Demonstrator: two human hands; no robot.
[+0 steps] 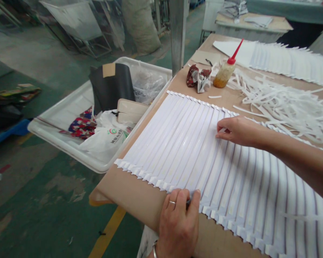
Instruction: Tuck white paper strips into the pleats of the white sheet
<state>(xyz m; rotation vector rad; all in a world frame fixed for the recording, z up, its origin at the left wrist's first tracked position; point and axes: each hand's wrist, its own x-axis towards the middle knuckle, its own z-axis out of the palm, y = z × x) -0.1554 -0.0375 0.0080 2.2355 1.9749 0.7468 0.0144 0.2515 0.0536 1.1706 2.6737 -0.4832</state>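
A long row of overlapping white strips [174, 139] lies across the table, their folded ends forming jagged near and far edges. At the near edge, my left hand [180, 218] has its fingers bent and its fingertips on the end of one white strip. It wears a ring. Over the far part of the row, my right hand [238, 132] is closed in a pinch, thumb and forefinger close together. Whatever may be between those fingertips is too small to make out. Behind the right hand, a heap of thin white paper-like slips [282, 104] is spread on the table.
A bottle with a red nozzle [224, 73] and a crumpled patterned wrapper [197, 77] stand beyond the row. Left of the brown table [140, 200] is a white bin [64, 154] holding bags and a black sheet. A metal post [177, 36] rises behind the table corner.
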